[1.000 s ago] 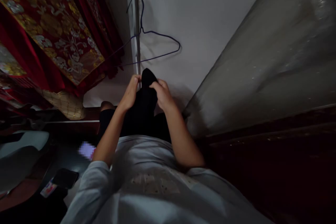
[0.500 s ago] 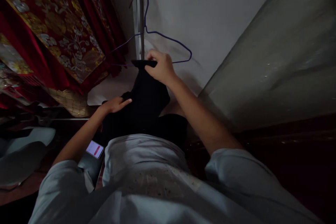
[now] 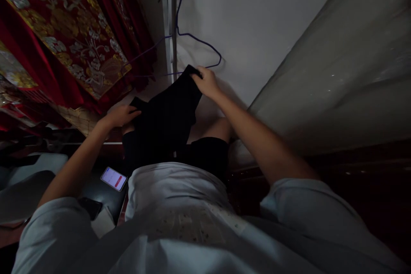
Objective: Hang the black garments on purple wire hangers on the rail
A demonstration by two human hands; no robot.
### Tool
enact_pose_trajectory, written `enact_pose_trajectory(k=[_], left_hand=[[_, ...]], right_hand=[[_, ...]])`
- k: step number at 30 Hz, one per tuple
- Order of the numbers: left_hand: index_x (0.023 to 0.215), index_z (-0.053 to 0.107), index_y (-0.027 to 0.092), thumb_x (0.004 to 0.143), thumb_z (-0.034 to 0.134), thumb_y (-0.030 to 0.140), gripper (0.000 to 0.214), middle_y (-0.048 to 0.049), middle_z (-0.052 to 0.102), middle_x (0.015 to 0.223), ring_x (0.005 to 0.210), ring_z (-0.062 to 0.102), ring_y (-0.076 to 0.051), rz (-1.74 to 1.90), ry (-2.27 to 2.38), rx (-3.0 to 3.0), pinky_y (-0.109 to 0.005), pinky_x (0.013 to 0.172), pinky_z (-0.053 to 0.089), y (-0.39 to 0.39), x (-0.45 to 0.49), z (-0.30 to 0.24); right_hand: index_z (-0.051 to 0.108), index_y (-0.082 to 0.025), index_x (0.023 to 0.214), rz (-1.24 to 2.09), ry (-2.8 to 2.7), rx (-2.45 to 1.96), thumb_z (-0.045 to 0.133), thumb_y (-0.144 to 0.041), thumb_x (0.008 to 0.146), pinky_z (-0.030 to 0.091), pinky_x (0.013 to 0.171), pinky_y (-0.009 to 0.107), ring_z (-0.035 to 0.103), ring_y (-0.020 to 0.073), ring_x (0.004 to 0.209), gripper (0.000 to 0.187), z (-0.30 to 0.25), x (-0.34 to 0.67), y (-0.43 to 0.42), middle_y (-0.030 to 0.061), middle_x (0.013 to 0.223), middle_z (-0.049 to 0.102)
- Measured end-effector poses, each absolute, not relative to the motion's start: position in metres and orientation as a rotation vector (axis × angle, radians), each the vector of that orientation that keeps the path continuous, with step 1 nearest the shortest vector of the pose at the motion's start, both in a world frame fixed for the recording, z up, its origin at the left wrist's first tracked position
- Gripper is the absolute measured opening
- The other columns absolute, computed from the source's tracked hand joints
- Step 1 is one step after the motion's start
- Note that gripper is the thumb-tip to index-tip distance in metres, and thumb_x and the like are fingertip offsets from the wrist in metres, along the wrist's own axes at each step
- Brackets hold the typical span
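A black garment (image 3: 167, 109) is stretched out between my two hands in front of my chest. My right hand (image 3: 205, 80) pinches its upper corner just below the lower bar of a thin purple wire hanger (image 3: 195, 43), which hangs against the white wall. My left hand (image 3: 121, 114) grips the garment's lower left corner. The cloth slopes down from right to left over my lap.
Red and gold embroidered fabric (image 3: 64, 30) hangs at the left. A lit phone (image 3: 113, 178) lies on a dark surface by my left side, with a dark object (image 3: 91, 206) near it. A large grey slanted surface (image 3: 337, 64) fills the right.
My left hand has moved up and left and taken hold of the garment's corner. My right hand has shifted slightly right and down from the hanger bar, spreading the cloth wider.
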State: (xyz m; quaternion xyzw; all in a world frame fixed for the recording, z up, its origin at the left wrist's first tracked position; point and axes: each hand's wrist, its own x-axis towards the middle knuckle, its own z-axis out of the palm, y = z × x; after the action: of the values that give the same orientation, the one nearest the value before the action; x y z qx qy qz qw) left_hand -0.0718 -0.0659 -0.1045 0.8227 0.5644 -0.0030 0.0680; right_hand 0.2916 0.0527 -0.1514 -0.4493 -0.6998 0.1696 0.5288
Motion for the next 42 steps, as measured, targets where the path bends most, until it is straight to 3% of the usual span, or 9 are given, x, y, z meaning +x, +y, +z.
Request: enact_pose_trajectory(k=[3, 7, 11, 16, 22, 28, 31, 35, 42], left_hand=[[0.085, 0.072, 0.018, 0.095, 0.044, 0.054, 0.047, -0.0083, 0.07, 0.079, 0.067, 0.059, -0.02, -0.013, 1.687, 2.529, -0.03, 0.067, 0.039, -0.06, -0.062, -0.089], [0.069, 0.064, 0.019, 0.092, 0.049, 0.046, 0.038, -0.0062, 0.066, 0.068, 0.063, 0.056, -0.019, -0.155, 1.681, 2.47, -0.029, 0.063, 0.036, -0.056, -0.053, -0.08], [0.068, 0.061, 0.019, 0.091, 0.049, 0.047, 0.038, -0.0058, 0.067, 0.071, 0.065, 0.056, -0.018, -0.164, 1.668, 2.387, -0.028, 0.064, 0.036, -0.055, -0.061, -0.079], [0.069, 0.058, 0.018, 0.092, 0.051, 0.049, 0.039, -0.0022, 0.058, 0.069, 0.065, 0.05, -0.016, 0.283, 1.619, 2.472, -0.029, 0.066, 0.036, -0.054, -0.064, -0.062], [0.067, 0.052, 0.017, 0.093, 0.045, 0.022, 0.027, -0.0041, 0.056, 0.075, 0.075, 0.053, -0.018, 0.649, 1.507, 2.607, -0.032, 0.08, 0.045, -0.046, -0.032, -0.025], [0.075, 0.058, 0.015, 0.092, 0.043, 0.017, 0.023, -0.0076, 0.061, 0.087, 0.094, 0.062, -0.023, 0.815, 1.431, 2.639, -0.039, 0.099, 0.048, -0.029, 0.001, -0.014], [0.097, 0.066, 0.014, 0.088, 0.046, 0.014, 0.022, -0.01, 0.067, 0.102, 0.105, 0.064, -0.026, 0.852, 1.404, 2.622, -0.041, 0.104, 0.047, -0.024, 0.013, -0.023], [0.134, 0.059, 0.019, 0.088, 0.045, 0.011, 0.049, -0.011, 0.066, 0.127, 0.123, 0.061, -0.03, 0.992, 1.453, 2.669, -0.045, 0.112, 0.042, -0.028, 0.02, -0.043], [0.152, 0.044, 0.019, 0.093, 0.045, 0.014, 0.058, -0.0122, 0.07, 0.121, 0.119, 0.065, -0.031, 0.999, 1.546, 2.65, -0.041, 0.108, 0.046, -0.038, 0.016, -0.057]], right_hand=[[0.063, -0.024, 0.087, 0.556, -1.513, -0.921, 0.061, -0.054, 0.091, 0.05, 0.098, 0.04, 0.063, 0.0241, 0.106, 0.03, -0.143, 0.275, 0.056, 0.0056, 0.095, 0.069], [0.051, -0.023, 0.065, 0.843, -1.454, -1.045, 0.063, -0.066, 0.089, 0.048, 0.076, 0.036, 0.056, 0.0198, 0.074, 0.05, -0.146, 0.252, 0.06, 0.0001, 0.062, 0.048], [0.04, -0.024, 0.055, 0.596, -1.45, -1.188, 0.068, -0.054, 0.088, 0.039, 0.064, 0.032, 0.038, 0.014, 0.058, 0.053, -0.152, 0.27, 0.055, -0.0038, 0.053, 0.026], [0.038, -0.022, 0.053, 0.382, -1.52, -1.271, 0.069, -0.032, 0.087, 0.036, 0.062, 0.031, 0.035, 0.0124, 0.058, 0.047, -0.136, 0.318, 0.043, -0.0036, 0.054, 0.023], [0.032, -0.023, 0.05, 0.307, -1.519, -1.33, 0.067, -0.026, 0.088, 0.029, 0.058, 0.03, 0.027, 0.0098, 0.054, 0.051, -0.124, 0.324, 0.026, -0.0044, 0.053, 0.02], [0.03, -0.022, 0.051, 0.382, -1.529, -1.269, 0.063, -0.036, 0.09, 0.022, 0.055, 0.029, 0.023, 0.009, 0.054, 0.053, -0.132, 0.306, 0.013, -0.004, 0.054, 0.022], [0.033, -0.022, 0.052, 0.401, -1.508, -1.251, 0.065, -0.043, 0.09, 0.026, 0.057, 0.029, 0.028, 0.0103, 0.054, 0.054, -0.135, 0.298, 0.006, -0.0034, 0.054, 0.025], [0.045, -0.022, 0.061, 0.299, -1.533, -1.19, 0.06, -0.052, 0.094, 0.038, 0.064, 0.031, 0.044, 0.0161, 0.06, 0.047, -0.134, 0.297, -0.007, 0.0001, 0.058, 0.041], [0.06, -0.018, 0.118, -0.089, -1.383, -1.235, 0.052, -0.04, 0.101, 0.048, 0.088, 0.038, 0.064, 0.0238, 0.098, 0.029, -0.115, 0.346, -0.008, 0.015, 0.119, 0.066]])
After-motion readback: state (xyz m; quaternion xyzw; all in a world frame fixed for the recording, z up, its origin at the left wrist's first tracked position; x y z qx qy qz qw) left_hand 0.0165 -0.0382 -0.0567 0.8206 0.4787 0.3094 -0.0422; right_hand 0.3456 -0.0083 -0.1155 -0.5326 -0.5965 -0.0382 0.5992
